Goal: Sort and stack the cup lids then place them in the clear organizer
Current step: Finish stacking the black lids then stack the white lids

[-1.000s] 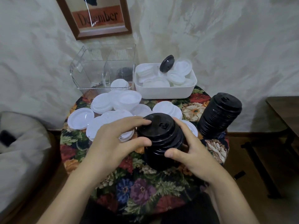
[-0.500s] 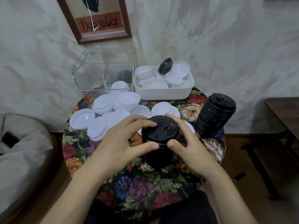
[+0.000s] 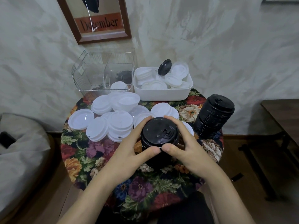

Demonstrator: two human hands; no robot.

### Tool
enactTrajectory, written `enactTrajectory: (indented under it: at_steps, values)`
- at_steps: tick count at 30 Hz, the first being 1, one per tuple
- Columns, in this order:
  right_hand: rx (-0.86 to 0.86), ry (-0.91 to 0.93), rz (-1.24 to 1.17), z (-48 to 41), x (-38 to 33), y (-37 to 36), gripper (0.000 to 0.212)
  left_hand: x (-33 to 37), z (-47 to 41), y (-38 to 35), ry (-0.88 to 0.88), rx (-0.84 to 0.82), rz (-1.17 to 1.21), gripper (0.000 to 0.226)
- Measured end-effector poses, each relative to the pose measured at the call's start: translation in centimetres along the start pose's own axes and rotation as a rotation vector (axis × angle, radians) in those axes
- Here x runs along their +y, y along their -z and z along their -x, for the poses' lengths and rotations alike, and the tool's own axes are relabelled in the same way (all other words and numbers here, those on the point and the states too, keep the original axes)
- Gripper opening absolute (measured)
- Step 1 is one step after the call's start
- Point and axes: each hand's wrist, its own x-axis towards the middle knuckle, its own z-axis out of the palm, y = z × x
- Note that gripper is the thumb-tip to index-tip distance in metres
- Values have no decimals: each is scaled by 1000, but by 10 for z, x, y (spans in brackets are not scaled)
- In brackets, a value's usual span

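Note:
A stack of black cup lids stands on the floral table near its middle. My left hand and my right hand grip it from both sides, thumbs meeting at its near edge. A taller, leaning stack of black lids stands to the right. Several loose white lids lie spread at the left. The clear organizer sits at the back left with dark lids and a white lid inside.
A white bin at the back holds several white lids and one black lid propped upright. The small round table is edged by a grey cushion on the left and a dark wooden bench on the right. A framed picture leans on the wall.
Both hands have squared up the slanted black stack so it now stands straighter, and my thumbs have come together at its front.

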Motion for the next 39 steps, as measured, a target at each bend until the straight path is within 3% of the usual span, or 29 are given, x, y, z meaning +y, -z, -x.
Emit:
enactTrajectory:
  at_steps: [18,29,32,35,39]
  values:
    - [31,28,4,-18,-5,-3,77,-8,-17,7,12,25,155,77]
    - [81,20,23,-24,-7,-2,74,-6,-33,36,26,-84,95,69]
    - [61,-14,22,-24,-7,-3,80,5,-57,53,-59,76,51,52]
    - [61,-22,50,-25,-6,-4,74,12,-109,57,-92,277,-26,24]
    - [60,-30,24,-24,-7,-5,72,9,-204,49,-129,297,-353,28]
